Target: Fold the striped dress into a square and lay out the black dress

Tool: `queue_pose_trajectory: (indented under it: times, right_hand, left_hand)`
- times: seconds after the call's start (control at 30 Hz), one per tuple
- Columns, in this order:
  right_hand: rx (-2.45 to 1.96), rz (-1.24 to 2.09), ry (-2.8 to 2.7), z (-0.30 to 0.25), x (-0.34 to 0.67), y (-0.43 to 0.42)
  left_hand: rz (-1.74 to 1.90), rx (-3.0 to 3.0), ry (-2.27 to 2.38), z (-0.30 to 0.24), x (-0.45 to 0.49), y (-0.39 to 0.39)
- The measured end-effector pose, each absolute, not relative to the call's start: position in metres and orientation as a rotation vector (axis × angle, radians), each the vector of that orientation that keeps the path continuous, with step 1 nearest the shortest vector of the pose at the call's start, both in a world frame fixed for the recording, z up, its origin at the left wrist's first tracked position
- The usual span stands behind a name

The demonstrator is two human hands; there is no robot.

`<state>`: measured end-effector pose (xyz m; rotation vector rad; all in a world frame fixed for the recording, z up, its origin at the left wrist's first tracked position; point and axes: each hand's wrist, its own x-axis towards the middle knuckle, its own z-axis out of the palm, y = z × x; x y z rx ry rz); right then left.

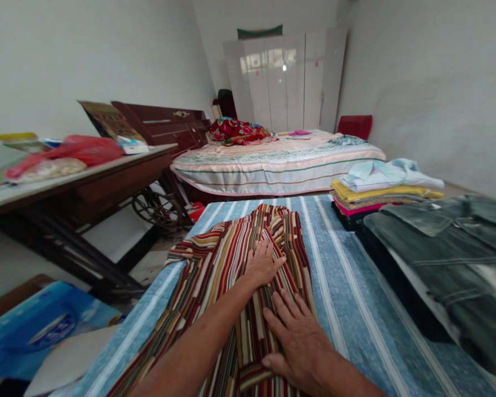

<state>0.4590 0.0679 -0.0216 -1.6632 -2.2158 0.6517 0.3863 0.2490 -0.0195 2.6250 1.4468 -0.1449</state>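
A striped garment [215, 270] in red, brown, cream and black lies spread over a blue, white-striped cloth surface [330, 264]. Its right side looks folded inward, with a sleeve laid lengthwise along the body; the other sleeve [198, 246] sticks out to the left. My left hand [263, 263] rests flat on the upper part of the garment, fingers extended. Closer to me, my right hand [295, 336] presses on the sleeve near its cuff [254, 377], fingers spread. Neither hand grasps anything. My forearms hide part of the lower garment.
To the right stand a stack of folded clothes [386, 196] and a dark denim garment [450, 248]. On the left are a table [107, 171] bearing bags and a blue carton [45, 325] below. Beyond are a bed [281, 168] and a pale wardrobe [281, 82].
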Motion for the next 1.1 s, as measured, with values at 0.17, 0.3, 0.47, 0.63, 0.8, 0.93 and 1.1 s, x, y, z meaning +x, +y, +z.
queue_pose_trajectory:
  times: [0.17, 0.3, 0.47, 0.63, 0.8, 0.93, 1.1]
  right_hand:
    - [-1.650, 0.611, -2.223, -0.025, 0.459, 0.065]
    - [-1.668, 0.560, -2.226, -0.026, 0.459, 0.064]
    - [-1.685, 0.527, -2.241, -0.026, 0.458, 0.063]
    - [-1.686, 0.504, -2.263, -0.026, 0.459, 0.062]
    - [-1.705, 0.480, -2.275, -0.028, 0.458, 0.062]
    - [-1.694, 0.470, -2.282, -0.030, 0.458, 0.062]
    - [-1.708, 0.448, -2.295, -0.031, 0.457, 0.062]
  left_hand:
    - [-0.087, 2.653, 1.432, -0.019, 0.389, 0.250]
    - [-0.012, 2.699, 1.414, -0.011, 0.381, 0.237]
    - [0.053, 2.756, 1.425, -0.017, 0.346, 0.209]
    - [-0.012, 2.718, 1.510, -0.033, 0.323, 0.201]
    - [0.041, 2.743, 1.524, -0.029, 0.324, 0.194]
    - [0.086, 2.802, 1.473, -0.020, 0.324, 0.179]
    - [0.024, 2.742, 1.416, -0.023, 0.323, 0.171]
